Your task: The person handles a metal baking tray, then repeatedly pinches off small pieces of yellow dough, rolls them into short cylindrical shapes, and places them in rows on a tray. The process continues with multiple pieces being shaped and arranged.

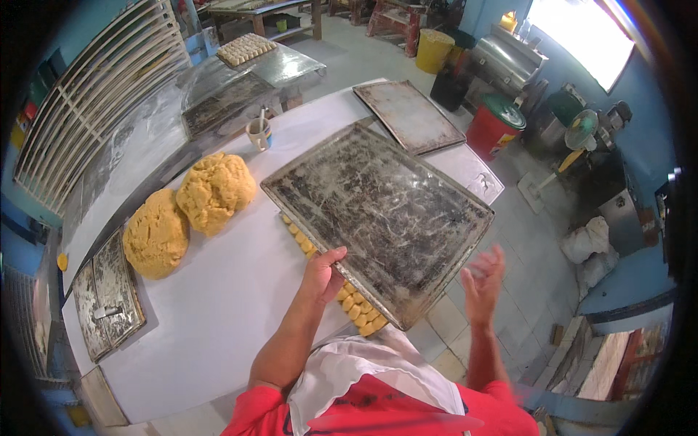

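Note:
A dark, scuffed baking tray [378, 211] is tilted above the white table, gripped at its near left edge by my left hand [324, 275], thumb over the rim. My right hand [483, 282] is just off the tray's right corner, fingers spread and a little blurred, holding nothing. Under the tray, rows of small yellow dough pieces [358, 308] peek out along its left and near edges; most of them are hidden. Two big lumps of yellow dough, a rough one [216, 192] and a smoother one [156, 234], sit side by side on the table to the left.
Another baking tray [411, 116] lies at the table's far right end. A cup [259, 134] with a handle sticking out stands at the far edge. At the left lies a worn metal tray [109, 294] with a small tool on it. A red bucket [496, 123] stands on the floor.

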A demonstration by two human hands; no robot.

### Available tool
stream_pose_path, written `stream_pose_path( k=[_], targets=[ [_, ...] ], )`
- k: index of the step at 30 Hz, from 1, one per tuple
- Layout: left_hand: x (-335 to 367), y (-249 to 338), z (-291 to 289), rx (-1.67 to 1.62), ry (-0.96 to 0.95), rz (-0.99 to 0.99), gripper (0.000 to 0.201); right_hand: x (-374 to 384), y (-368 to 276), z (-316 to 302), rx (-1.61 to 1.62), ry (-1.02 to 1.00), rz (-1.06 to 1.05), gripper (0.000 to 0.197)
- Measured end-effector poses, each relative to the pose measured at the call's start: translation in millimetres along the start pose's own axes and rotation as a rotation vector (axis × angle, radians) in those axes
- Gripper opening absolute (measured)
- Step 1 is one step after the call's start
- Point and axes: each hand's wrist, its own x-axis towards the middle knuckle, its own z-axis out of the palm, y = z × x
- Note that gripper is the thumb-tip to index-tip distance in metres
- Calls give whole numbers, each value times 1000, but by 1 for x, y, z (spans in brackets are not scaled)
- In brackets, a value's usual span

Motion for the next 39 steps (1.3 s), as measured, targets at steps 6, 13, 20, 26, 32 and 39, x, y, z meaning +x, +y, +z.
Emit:
stream_pose_path(
  k=[6, 13, 20, 26, 32, 39],
  targets=[
    [66, -47, 68, 63, -8, 101, 30, 19, 97, 13, 1012, -231, 886, 50],
    [35, -79, 27, 686, 382, 159, 51, 130, 149, 29, 1053, -254, 744, 34],
    [-154, -138, -96, 893, 902, 124, 31, 236, 232, 109, 1101, -336, 744, 26],
    [-322, -263, -170, 1398, 1042, -371, 37, 279, 281, 166, 1067, -410, 814, 29],
    [-420, -345, -164, 1396, 641, -423, 31, 297, 299, 210, 1194, -458, 826, 31],
    [-377, -326, -175, 844, 1081, -714, 28, 360, 285, 235, 937, -418, 879, 37]
  ],
)
